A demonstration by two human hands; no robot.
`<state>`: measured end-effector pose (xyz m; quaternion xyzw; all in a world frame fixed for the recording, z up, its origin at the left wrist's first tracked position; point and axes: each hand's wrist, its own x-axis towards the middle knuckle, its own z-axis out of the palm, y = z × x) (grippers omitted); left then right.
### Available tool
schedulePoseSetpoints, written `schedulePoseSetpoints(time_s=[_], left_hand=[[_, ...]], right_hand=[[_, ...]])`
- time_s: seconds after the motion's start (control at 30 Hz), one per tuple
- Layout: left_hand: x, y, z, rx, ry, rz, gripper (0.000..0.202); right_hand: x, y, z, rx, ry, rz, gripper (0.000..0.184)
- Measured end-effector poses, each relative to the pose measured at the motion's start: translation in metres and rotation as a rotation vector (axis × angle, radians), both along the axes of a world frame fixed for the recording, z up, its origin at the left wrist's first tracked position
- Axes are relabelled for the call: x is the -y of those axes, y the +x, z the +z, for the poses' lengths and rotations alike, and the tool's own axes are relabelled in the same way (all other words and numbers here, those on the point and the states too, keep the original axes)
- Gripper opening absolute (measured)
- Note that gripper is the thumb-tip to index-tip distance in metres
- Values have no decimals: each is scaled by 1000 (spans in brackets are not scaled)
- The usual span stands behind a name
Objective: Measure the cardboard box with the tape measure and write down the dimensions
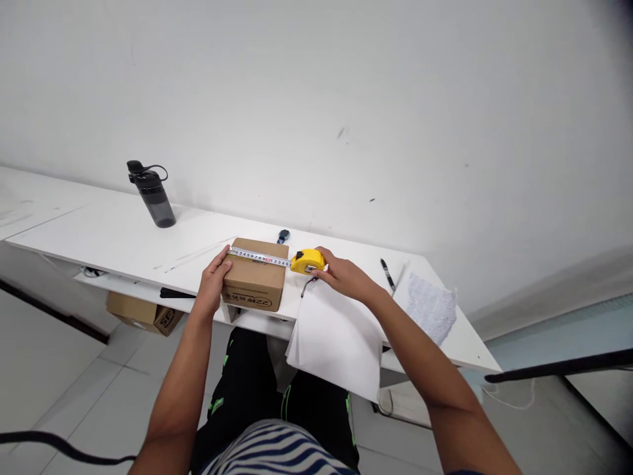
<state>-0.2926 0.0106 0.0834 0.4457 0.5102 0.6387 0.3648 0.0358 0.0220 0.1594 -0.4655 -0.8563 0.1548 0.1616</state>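
Observation:
A brown cardboard box (254,274) with dark printing on its front side sits at the desk's front edge. Across its top lies the silver blade (260,256) of a yellow tape measure (307,261), drawn out from left to right. My left hand (213,280) is closed at the box's left edge, thumb on the top, fingertips at the blade's end; the exact grip is partly hidden. Just right of the box, my right hand (341,272) holds the tape measure's case, fingers wrapped behind it and thumb at its lower side.
On the white desk (99,221) stand a dark water bottle (155,201) and, behind the box, a watch (283,236). White paper sheets (341,336) hang over the front edge. Rightward lie a black pen (388,274) and written paper (429,305). Another carton (141,312) sits below.

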Motion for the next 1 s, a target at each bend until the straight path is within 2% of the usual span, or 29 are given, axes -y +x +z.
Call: schedulePoseSetpoints(time_s=[0.5, 0.83, 1.0], left_hand=[[-1, 0, 0, 16, -5, -22, 56], [2, -2, 8, -242, 1, 43, 50], [3, -4, 9, -305, 7, 52, 49]], right_hand=[[-4, -4, -8, 7, 65, 6, 51], [-5, -9, -9, -1, 64, -4, 54], [-5, -9, -11, -7, 56, -9, 56]])
